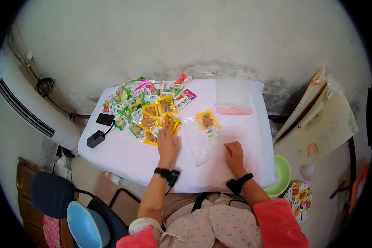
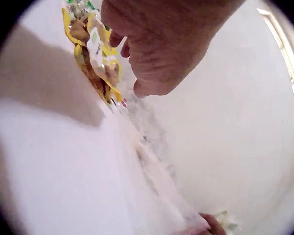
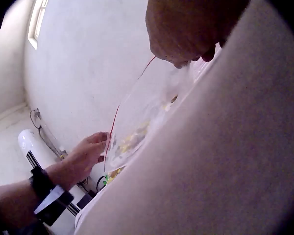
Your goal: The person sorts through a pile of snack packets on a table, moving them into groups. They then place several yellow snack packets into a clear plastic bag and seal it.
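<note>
My left hand (image 1: 168, 138) reaches over yellow-edged snack packets (image 1: 149, 116) at the front of a pile, fingertips right at them. In the left wrist view, the thumb of that hand (image 2: 161, 49) stands apart from its fingers, beside the yellow packets (image 2: 90, 58). A clear zip bag (image 1: 198, 151) lies in front of me, with one yellow-edged packet (image 1: 207, 120) in it. My right hand (image 1: 234, 157) pinches the bag's right edge. In the right wrist view, the right hand (image 3: 196, 34) is at the bag's edge, and a red line runs along the clear plastic (image 3: 137, 112).
Green-edged and pink packets (image 1: 130, 105) fill the pile's back and left. A stack of clear bags (image 1: 233, 95) lies at the back right. A black phone (image 1: 105, 119) and black box (image 1: 96, 139) sit left. Beside the table stand a green basin (image 1: 280, 175) and blue basin (image 1: 84, 225).
</note>
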Available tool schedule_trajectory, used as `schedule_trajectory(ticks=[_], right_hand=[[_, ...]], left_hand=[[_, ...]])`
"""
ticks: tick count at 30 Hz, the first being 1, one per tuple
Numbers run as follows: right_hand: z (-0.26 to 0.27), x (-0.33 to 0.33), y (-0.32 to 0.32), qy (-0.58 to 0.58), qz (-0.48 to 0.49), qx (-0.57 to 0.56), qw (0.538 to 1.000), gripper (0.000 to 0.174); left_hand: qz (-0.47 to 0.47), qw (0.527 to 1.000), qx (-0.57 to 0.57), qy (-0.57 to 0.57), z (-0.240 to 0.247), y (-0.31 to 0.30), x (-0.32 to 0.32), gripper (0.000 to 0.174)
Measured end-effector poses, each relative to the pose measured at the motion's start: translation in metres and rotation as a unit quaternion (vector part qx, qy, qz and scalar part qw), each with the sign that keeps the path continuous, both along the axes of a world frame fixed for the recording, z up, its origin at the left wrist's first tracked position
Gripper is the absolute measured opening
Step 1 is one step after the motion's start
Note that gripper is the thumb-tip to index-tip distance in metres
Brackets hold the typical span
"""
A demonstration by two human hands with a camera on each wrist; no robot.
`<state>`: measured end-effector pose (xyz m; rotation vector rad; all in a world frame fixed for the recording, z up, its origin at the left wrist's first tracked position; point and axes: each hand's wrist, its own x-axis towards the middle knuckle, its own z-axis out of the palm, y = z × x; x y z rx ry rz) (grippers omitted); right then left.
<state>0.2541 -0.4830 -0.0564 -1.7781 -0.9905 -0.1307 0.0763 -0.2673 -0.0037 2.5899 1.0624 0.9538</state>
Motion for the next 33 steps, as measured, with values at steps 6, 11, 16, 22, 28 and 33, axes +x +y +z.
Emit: schedule_trajectory(ticks=[6, 11, 16, 22, 28, 33], right_hand=[[0.006, -0.006, -0.016, -0.044, 0.048, -0.050, 0.997, 0.045], [0.022, -0.012, -0.027, -0.102, 0.044, -0.017, 0.994, 0.043], [0.042, -0.025, -0.016, -0.057, 0.109, 0.055, 0.991, 0.037], [0.047, -0.051, 0.018, 0.275, 0.228, 0.012, 0.934, 0.041], [0.032, -0.042, -0.001, 0.492, 0.229, 0.031, 0.840, 0.031], [0.051, -0.005, -0.078, 0.563, 0.192, 0.011, 0.804, 0.023]], left_hand=[[0.041, 0.995, -0.008, 0.090, -0.015, 0.036, 0.026, 0.062], [0.061, 0.991, -0.100, 0.068, 0.007, 0.035, 0.019, 0.045], [0.089, 0.983, -0.153, -0.041, 0.018, 0.035, -0.009, 0.025], [-0.043, 0.721, -0.505, -0.472, -0.006, -0.052, 0.001, 0.019], [-0.095, 0.812, -0.471, -0.333, -0.011, -0.132, 0.016, 0.033], [-0.159, 0.985, -0.030, -0.053, -0.009, -0.130, -0.004, 0.052]])
